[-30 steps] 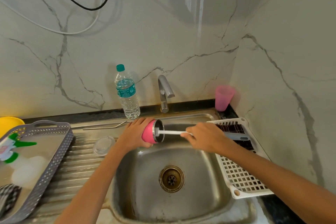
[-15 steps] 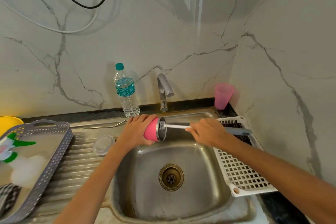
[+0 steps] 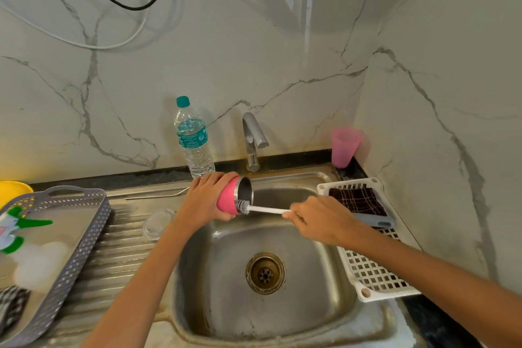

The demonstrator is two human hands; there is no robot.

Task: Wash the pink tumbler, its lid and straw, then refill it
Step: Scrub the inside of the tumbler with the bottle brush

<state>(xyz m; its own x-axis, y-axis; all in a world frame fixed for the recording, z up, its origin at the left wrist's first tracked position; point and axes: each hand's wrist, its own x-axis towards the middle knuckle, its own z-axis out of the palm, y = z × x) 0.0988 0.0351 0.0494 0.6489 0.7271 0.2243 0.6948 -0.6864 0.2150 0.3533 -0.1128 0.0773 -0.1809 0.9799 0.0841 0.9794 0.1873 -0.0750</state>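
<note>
Tumbler: One pink tumbler with a steel inside (image 3: 228, 200) is held on its side over the back of the sink, mouth turned to the right.
Left hand: The left hand (image 3: 204, 200) is wrapped round the pink body, fingers curled over its top.
Right hand: The right hand (image 3: 319, 219) is closed in a pinch on the brush handle.
Brush: One white-handled bottle brush (image 3: 268, 209) is counted; its bristle head sits at the lower rim of the tumbler's mouth.
Lid: One clear round lid (image 3: 157, 224) is laid flat on the ribbed drainboard, left of the left wrist.
Straw: One thin metal straw with a bent end (image 3: 156, 196) is laid along the back of the drainboard.
Bottles: One clear plastic water bottle with a teal cap and label (image 3: 195, 141) is stood by the wall, and one green-and-white spray bottle (image 3: 17, 226) is laid in the grey basket.
Cups: One translucent pink plastic cup (image 3: 344, 147) is stood in the corner.
Trays: Two are counted: a grey perforated basket (image 3: 84, 234) on the left and a white lattice tray (image 3: 372, 271) on the right.
Cloths: Two dark checked cloths are seen, one in the white tray (image 3: 357, 200) and one in the grey basket (image 3: 11, 302).
Writing: The teal label's print cannot be read.
Surface: A stainless steel sink (image 3: 324, 277) with one brass-toned drain (image 3: 265, 272) and one steel tap (image 3: 252, 138) is set in a dark counter.
Room: White marble-patterned walls meet in a corner; black and white cables are hung above.
</note>
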